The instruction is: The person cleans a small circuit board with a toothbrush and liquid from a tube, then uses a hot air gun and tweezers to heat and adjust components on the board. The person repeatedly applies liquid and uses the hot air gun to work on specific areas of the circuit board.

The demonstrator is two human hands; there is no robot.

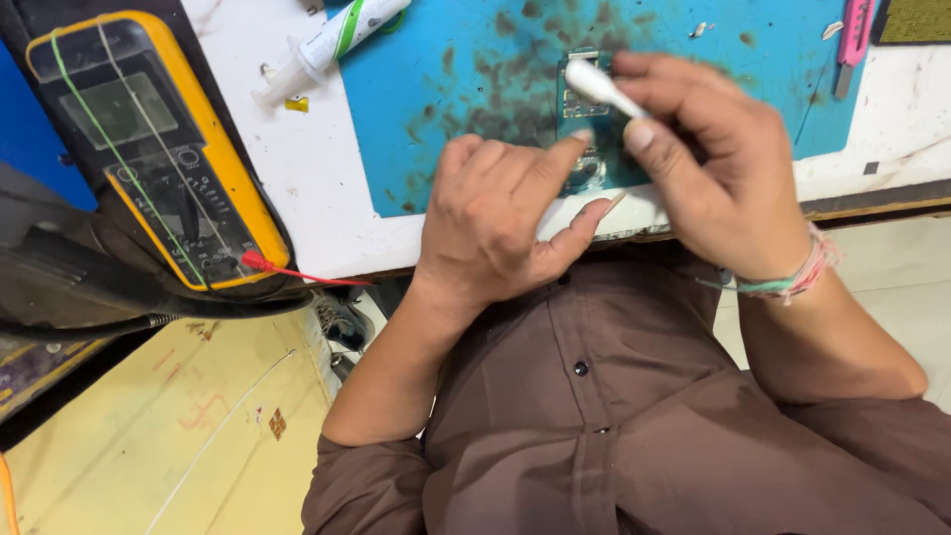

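Note:
A small green circuit board [579, 99] lies on a stained blue mat [446, 109] near the table's front edge. My left hand [505, 213] is curled beside it, the index fingertip pressing the board's lower part. My right hand [718, 168] is shut on a white stick-like tool [599, 84], whose rounded end rests over the board's top. A braided thread band circles my right wrist. Most of the board is hidden by my fingers.
A yellow multimeter [158, 149] with a red lead stands at left on a black stand. A syringe [297, 64] and white tube [357, 20] lie at the mat's far left corner. A pink cutter [854, 35] sits at the right. White tabletop [287, 188] surrounds the mat.

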